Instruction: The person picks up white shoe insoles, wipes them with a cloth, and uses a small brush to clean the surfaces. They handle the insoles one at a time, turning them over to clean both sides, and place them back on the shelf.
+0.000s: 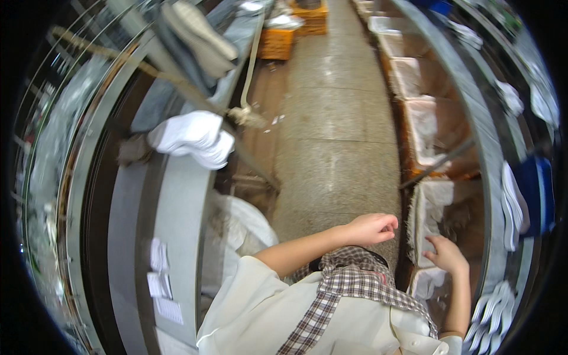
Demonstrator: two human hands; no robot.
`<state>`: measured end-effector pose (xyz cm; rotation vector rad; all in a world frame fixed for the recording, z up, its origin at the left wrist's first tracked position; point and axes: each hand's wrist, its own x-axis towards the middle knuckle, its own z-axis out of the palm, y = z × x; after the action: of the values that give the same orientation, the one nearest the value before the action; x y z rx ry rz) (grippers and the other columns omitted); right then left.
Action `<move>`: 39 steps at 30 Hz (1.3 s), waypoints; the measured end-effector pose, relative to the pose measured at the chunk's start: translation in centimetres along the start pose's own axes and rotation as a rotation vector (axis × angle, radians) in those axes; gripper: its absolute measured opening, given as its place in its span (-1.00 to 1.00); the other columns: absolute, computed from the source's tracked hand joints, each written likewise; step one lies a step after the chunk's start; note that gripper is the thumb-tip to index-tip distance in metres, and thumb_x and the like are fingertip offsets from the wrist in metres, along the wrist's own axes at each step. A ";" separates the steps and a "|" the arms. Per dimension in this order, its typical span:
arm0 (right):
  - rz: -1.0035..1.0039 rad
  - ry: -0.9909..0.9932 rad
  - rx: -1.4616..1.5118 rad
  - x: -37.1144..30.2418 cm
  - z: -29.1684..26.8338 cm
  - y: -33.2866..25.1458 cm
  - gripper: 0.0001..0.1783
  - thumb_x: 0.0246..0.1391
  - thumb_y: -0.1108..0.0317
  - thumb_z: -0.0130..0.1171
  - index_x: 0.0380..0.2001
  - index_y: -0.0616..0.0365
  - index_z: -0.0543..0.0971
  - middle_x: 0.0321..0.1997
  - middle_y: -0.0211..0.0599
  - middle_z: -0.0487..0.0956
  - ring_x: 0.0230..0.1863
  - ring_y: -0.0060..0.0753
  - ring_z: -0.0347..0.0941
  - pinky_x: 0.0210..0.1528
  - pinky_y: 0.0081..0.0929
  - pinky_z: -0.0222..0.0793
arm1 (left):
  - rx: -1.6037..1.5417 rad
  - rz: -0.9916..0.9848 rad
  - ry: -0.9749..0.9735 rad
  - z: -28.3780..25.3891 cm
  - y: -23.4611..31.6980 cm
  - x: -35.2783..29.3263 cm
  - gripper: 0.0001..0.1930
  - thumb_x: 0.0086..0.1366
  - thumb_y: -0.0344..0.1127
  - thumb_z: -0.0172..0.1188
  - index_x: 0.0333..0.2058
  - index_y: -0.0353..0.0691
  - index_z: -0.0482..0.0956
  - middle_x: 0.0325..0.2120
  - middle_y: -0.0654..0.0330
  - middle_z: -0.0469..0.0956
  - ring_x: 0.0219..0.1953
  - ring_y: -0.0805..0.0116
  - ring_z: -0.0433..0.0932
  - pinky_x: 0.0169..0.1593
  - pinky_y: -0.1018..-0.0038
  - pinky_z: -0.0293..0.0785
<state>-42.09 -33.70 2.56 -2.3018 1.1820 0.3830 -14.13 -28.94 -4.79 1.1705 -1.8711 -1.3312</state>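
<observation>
Left hand (371, 229), lower centre: half-curled, empty. Right hand (448, 257), lower right: fingers parted, empty, lies near crate liner (423, 216). Liner, right of centre: white, rough-edged; probably cloth, though blurred.

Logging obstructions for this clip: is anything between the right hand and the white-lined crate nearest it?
Nothing visible stands between the right hand and the white-lined crate; the slanted grey bar lies farther ahead.

I see room to reach along the aisle floor (337, 118), between the grey bench (177, 213) and the lined crates (419, 127); a slanting bar (441, 162) crosses the crates, while white socks (192, 136) jut past the bench's edge
</observation>
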 end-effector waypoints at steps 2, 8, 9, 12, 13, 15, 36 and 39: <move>-0.060 -0.044 0.062 3.8 1.5 -2.7 -0.48 -0.05 0.20 0.20 -0.03 0.26 0.45 -0.06 0.06 0.49 0.01 0.02 0.39 0.06 -0.24 0.29 | 0.007 -0.064 0.109 -2.5 -1.4 -2.5 -0.74 0.21 -0.24 0.13 -0.17 -0.20 0.41 -0.27 0.12 0.55 -0.21 0.26 0.55 -0.15 0.38 0.47; -0.227 -0.123 0.134 11.0 1.9 -5.3 -0.45 0.01 0.12 0.15 0.02 0.22 0.40 -0.03 0.02 0.48 0.02 0.01 0.38 0.04 -0.21 0.31 | -0.216 -0.213 0.310 -5.6 -5.8 -4.9 -0.78 0.24 -0.26 0.15 -0.21 -0.24 0.45 -0.36 0.29 0.51 -0.29 0.54 0.46 -0.19 0.55 0.42; -0.248 -0.097 0.124 11.7 1.5 -4.8 -0.45 0.02 0.11 0.14 0.02 0.21 0.39 -0.04 0.01 0.49 0.02 0.01 0.38 0.03 -0.20 0.31 | -0.264 -0.226 0.356 -5.5 -6.2 -4.9 -0.79 0.24 -0.27 0.15 -0.21 -0.25 0.46 -0.38 0.31 0.49 -0.31 0.57 0.42 -0.22 0.56 0.41; -0.216 -0.085 0.136 13.3 0.7 -2.4 -0.49 0.02 0.10 0.14 -0.01 0.16 0.41 -0.08 -0.04 0.49 -0.03 0.00 0.41 -0.02 -0.17 0.33 | -0.317 -0.275 0.323 -5.2 -6.6 -2.8 -0.77 0.23 -0.34 0.16 -0.18 -0.29 0.46 -0.34 0.22 0.54 -0.29 0.50 0.50 -0.20 0.54 0.44; -0.194 -0.083 0.152 13.8 0.4 -1.5 -0.49 0.02 0.09 0.14 -0.03 0.17 0.42 -0.10 -0.04 0.50 -0.05 0.01 0.42 -0.05 -0.17 0.34 | -0.368 -0.391 0.313 -5.1 -6.2 -2.5 -0.74 0.21 -0.32 0.17 -0.16 -0.30 0.47 -0.31 0.16 0.57 -0.28 0.46 0.53 -0.19 0.51 0.47; -0.161 -0.110 0.215 15.6 -0.3 0.2 -0.50 0.03 0.12 0.12 -0.02 0.20 0.42 -0.10 -0.02 0.51 -0.05 0.00 0.42 -0.03 -0.18 0.33 | -0.288 -0.396 0.241 -5.8 -6.3 -1.0 -0.75 0.21 -0.37 0.18 -0.16 -0.32 0.46 -0.33 0.16 0.57 -0.30 0.46 0.53 -0.22 0.52 0.47; 0.215 1.349 1.189 36.4 -27.7 39.2 -0.73 0.10 0.48 0.04 -0.10 0.25 0.41 -0.20 -0.35 0.49 -0.17 -0.58 0.39 -0.08 -0.62 0.32 | 0.222 -0.388 -0.229 -21.2 -8.6 39.1 -0.62 0.17 -0.18 0.19 -0.10 -0.27 0.45 -0.22 -0.01 0.53 -0.17 0.11 0.54 -0.16 0.32 0.47; 0.380 1.459 1.138 39.2 -30.0 44.3 -0.72 0.09 0.48 0.05 -0.10 0.25 0.40 -0.22 -0.34 0.50 -0.19 -0.57 0.39 -0.12 -0.63 0.31 | 0.211 -0.362 -0.289 -23.9 -10.8 42.0 -0.61 0.17 -0.16 0.19 -0.10 -0.28 0.45 -0.22 -0.03 0.54 -0.16 0.06 0.54 -0.14 0.29 0.46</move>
<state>-55.06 -98.23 -5.11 -1.0466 1.6857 -1.6683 -10.42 -78.23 -8.29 1.5517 -2.1145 -1.5964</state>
